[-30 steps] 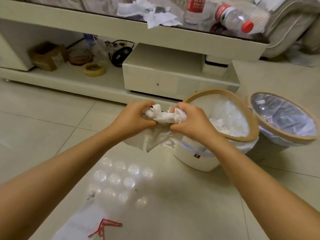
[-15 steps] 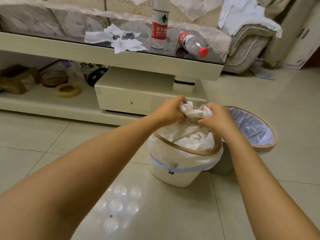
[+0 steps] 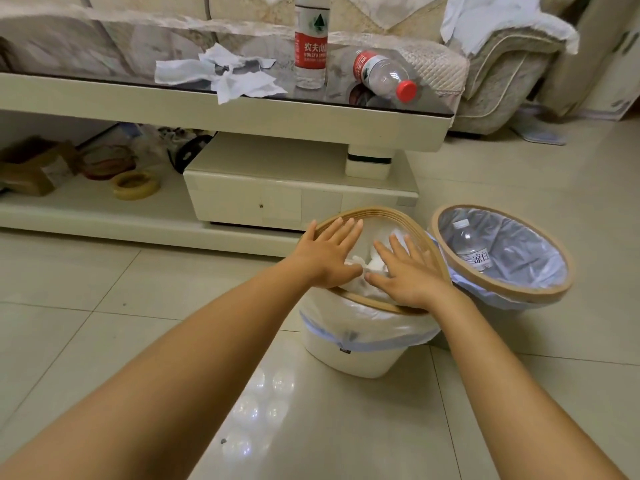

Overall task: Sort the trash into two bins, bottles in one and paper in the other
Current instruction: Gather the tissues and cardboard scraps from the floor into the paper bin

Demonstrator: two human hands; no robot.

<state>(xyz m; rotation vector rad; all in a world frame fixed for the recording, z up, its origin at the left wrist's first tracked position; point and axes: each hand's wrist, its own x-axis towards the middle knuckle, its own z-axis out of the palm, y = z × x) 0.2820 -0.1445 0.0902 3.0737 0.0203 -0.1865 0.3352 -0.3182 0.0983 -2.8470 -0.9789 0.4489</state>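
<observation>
Both hands hover flat over the white bin point(image 3: 360, 351) with the wooden rim. My left hand point(image 3: 327, 252) and my right hand point(image 3: 407, 268) have straight, spread fingers and hold nothing. Crumpled white paper point(image 3: 369, 271) lies in that bin under my palms. To its right, the second lined bin point(image 3: 540, 292) holds a clear bottle point(image 3: 471, 245). On the glass table point(image 3: 242, 112) lie crumpled white paper point(image 3: 225, 72), an upright red-label bottle point(image 3: 311, 46) and a bottle on its side with a red cap point(image 3: 384, 76).
The table's lower shelf holds a tape roll point(image 3: 136, 185), a cardboard box point(image 3: 33, 169) and cables. A drawer unit point(image 3: 277, 199) stands just behind the bins. A sofa point(image 3: 502, 74) draped with white cloth is at the back right. Tiled floor surrounds the bins.
Both hands carried the bunched paper over the white bin, then let go of it. The fingers have straightened and the paper now lies in the bin.
</observation>
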